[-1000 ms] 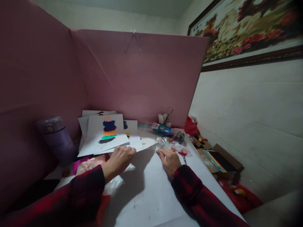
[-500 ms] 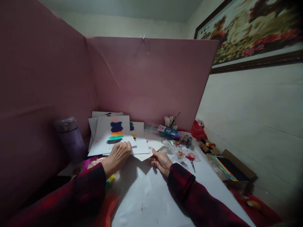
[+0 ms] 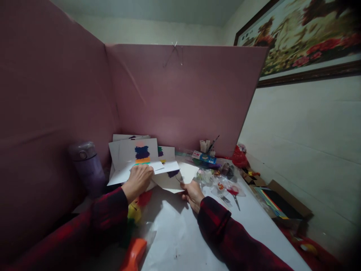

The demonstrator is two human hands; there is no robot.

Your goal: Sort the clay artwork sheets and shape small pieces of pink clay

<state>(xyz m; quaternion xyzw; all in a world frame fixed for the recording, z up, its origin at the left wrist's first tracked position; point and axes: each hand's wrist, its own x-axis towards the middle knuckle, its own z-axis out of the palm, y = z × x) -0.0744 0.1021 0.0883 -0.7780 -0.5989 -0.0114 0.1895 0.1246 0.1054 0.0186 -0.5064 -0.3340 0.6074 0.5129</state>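
Observation:
My left hand [image 3: 138, 181] has its fingers closed on the near edge of a white card [image 3: 122, 152] painted with bands of pink, dark blue, orange and green. My right hand [image 3: 192, 193] pinches the lower edge of a cream sheet [image 3: 167, 183], which bears a dark purple patch [image 3: 173, 173]. That sheet lies partly beneath the card on my left. More white papers [image 3: 168, 153] with coloured patches lean behind, against the pink partition [image 3: 180, 101].
A purple bottle [image 3: 88, 165] stands at the left. Red-handled scissors [image 3: 234, 194], forks [image 3: 226, 201], plastic bags and a blue box [image 3: 204, 157] lie at the right. An orange object [image 3: 135, 253] is near the front; a cardboard box [image 3: 290, 197] is beyond the table's right edge.
The left hand has shifted slightly left and down, covering more of the painted bands. More of the cream sheet and its purple patch shows between the hands. The view has shifted slightly.

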